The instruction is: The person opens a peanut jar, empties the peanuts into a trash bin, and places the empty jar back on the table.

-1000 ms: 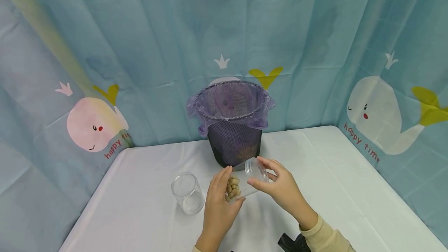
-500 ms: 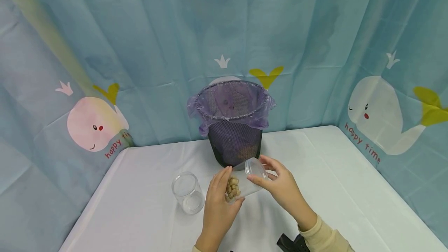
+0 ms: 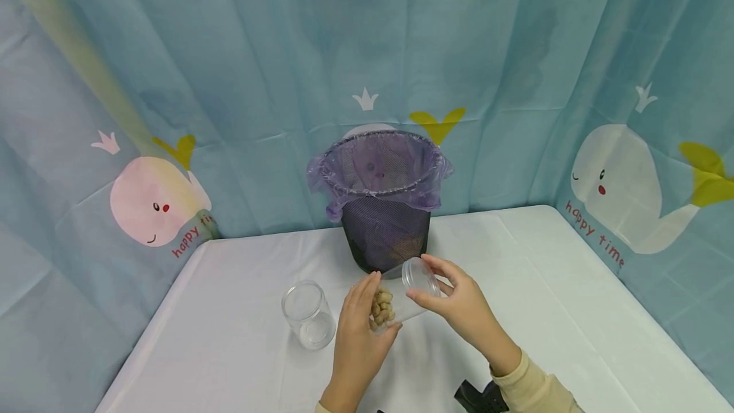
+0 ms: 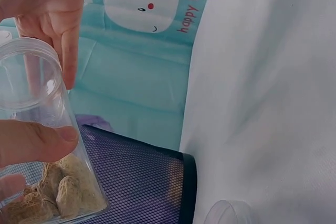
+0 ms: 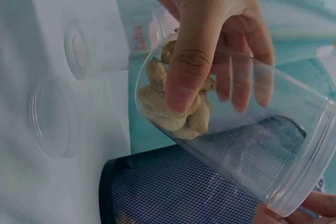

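A clear plastic jar (image 3: 404,301) with unshelled peanuts (image 5: 176,103) in its closed end lies tilted between my hands, above the white table. My left hand (image 3: 360,330) holds it round the peanut end, thumb on one side and fingers on the other. At the other end my right hand (image 3: 455,298) grips what looks like a clear ribbed lid (image 3: 420,278) between thumb and fingers. Whether that lid is loose cannot be seen. Left of my left hand a second clear jar (image 3: 308,315) stands on the table, with no contents visible.
Just behind the hands stands a black mesh waste bin (image 3: 390,234) with a purple liner bag (image 3: 424,199) over its rim. A clear round lid-like piece (image 5: 50,116) lies on the white table (image 3: 218,336). Blue printed curtains (image 3: 258,81) surround the table. A black object (image 3: 482,397) sits by the right sleeve.
The right fingers shift slightly about the lid, their tips lifting from its upper edge and coming back. Both hands, the jar and the other things otherwise stay in place.
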The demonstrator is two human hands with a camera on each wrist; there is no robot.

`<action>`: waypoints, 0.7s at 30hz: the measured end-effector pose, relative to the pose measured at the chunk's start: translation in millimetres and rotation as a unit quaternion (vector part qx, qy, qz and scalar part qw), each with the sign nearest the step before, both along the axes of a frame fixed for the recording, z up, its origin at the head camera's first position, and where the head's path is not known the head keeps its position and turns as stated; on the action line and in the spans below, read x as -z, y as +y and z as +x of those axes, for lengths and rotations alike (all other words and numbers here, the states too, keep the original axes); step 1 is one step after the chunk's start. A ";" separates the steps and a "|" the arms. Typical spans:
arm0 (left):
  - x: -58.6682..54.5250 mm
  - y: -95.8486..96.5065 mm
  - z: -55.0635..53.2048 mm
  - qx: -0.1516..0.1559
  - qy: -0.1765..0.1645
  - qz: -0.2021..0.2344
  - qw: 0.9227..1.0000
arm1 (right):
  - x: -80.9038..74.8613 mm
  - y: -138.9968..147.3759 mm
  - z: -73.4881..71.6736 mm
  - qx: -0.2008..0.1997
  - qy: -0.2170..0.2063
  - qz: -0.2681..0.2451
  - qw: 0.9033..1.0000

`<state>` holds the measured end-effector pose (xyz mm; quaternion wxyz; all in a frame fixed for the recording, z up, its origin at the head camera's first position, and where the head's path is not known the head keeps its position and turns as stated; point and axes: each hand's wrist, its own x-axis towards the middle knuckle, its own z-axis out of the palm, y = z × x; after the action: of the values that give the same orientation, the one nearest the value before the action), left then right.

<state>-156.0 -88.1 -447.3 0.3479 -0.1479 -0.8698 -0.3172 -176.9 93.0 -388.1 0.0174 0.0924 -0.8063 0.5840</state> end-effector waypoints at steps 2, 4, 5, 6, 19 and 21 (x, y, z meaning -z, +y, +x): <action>-0.5 -0.2 -0.2 0.000 0.000 0.000 1.000 | -0.1 -0.5 -0.6 0.006 -0.010 -0.002 1.000; -0.8 -0.3 -0.2 0.000 0.001 -0.001 1.000 | -0.6 -1.0 -0.9 0.015 -0.021 0.002 1.000; -0.9 -0.3 -0.2 0.000 0.002 -0.002 1.000 | -1.0 -1.3 -0.9 0.020 -0.027 0.006 0.999; -0.9 -0.3 0.0 -0.001 0.003 -0.004 1.000 | -1.4 -1.5 -1.0 0.024 -0.033 0.009 0.999; -1.8 -0.7 1.7 -0.001 -0.007 0.000 1.000 | -5.0 1.6 1.4 -0.017 -0.020 0.013 1.000; -1.9 -0.9 1.8 -0.002 -0.004 -0.003 1.000 | -5.3 1.4 1.3 -0.018 -0.021 0.011 1.000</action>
<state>-154.2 -89.0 -445.4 0.3443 -0.1463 -0.8725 -0.3145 -175.6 94.3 -382.8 -0.0114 0.0950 -0.8112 0.5769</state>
